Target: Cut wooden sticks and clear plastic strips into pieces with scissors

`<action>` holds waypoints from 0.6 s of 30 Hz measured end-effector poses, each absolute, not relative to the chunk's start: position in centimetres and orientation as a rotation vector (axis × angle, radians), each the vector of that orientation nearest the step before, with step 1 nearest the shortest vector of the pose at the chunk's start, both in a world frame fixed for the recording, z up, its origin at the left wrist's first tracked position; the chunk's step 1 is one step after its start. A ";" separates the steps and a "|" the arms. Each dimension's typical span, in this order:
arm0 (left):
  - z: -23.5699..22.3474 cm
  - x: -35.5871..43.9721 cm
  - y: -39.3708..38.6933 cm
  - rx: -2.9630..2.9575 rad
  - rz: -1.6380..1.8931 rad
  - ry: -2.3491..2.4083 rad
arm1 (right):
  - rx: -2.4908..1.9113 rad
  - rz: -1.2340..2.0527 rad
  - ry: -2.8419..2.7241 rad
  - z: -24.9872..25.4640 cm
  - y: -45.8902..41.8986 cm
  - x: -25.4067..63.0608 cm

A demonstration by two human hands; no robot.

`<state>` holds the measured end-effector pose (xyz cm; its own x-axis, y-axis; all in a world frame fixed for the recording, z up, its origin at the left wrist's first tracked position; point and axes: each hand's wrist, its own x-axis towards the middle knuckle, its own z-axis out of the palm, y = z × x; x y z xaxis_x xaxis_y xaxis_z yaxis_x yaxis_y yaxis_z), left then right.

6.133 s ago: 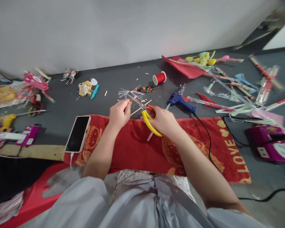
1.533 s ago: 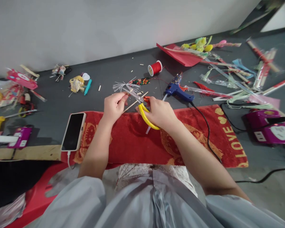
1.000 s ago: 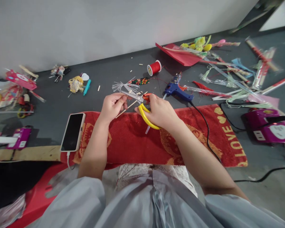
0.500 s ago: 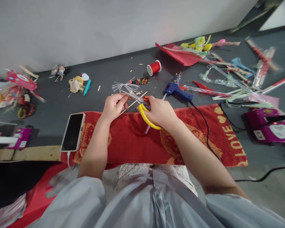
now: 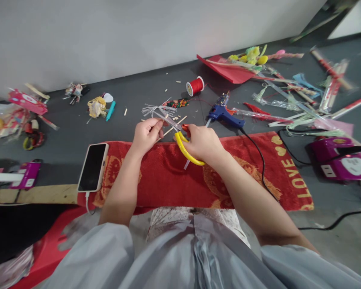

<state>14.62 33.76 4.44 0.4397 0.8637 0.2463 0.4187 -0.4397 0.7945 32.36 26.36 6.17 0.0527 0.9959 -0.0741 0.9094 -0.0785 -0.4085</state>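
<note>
My right hand [image 5: 206,142] is wrapped round the yellow handle of a pair of scissors [image 5: 185,150], whose blades point up and left toward my other hand. Between thumb and forefinger, my left hand [image 5: 146,136] pinches a thin wooden stick [image 5: 166,117], its tip showing at the scissor blades. Most of that stick is hidden by the fingers. Short cut bits of stick [image 5: 176,118] lie on the table just beyond the blades. A bundle of silvery wires [image 5: 158,109] is spread behind my left hand. Under both forearms lies a red towel [image 5: 165,176].
Behind the hands stands a spool of red thread [image 5: 195,86]. A blue glue gun [image 5: 225,114] lies to the right, its cord crossing the towel. A phone [image 5: 92,166] rests at left. Sticks and wrappers crowd the far right, near a purple power socket [image 5: 339,158].
My left hand has shifted slightly right and the stick's tip now shows at the blades. My right hand and the scissors have barely moved.
</note>
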 end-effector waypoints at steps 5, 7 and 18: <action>4.0 15.2 33.8 2.135 0.975 1.122 | -2.110 0.495 -1.915 6.2 26.3 32.1; 4.0 15.3 33.8 2.155 1.004 1.124 | -2.109 0.488 -1.908 6.1 26.3 32.2; 4.3 14.6 33.8 1.855 0.916 0.894 | -1.826 0.396 -1.976 4.9 26.3 32.5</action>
<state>14.56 33.76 4.29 0.4740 0.8478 0.2378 0.2173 -0.3743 0.9015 32.48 26.32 4.95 -0.0503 0.9926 0.1107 0.8731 0.0975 -0.4776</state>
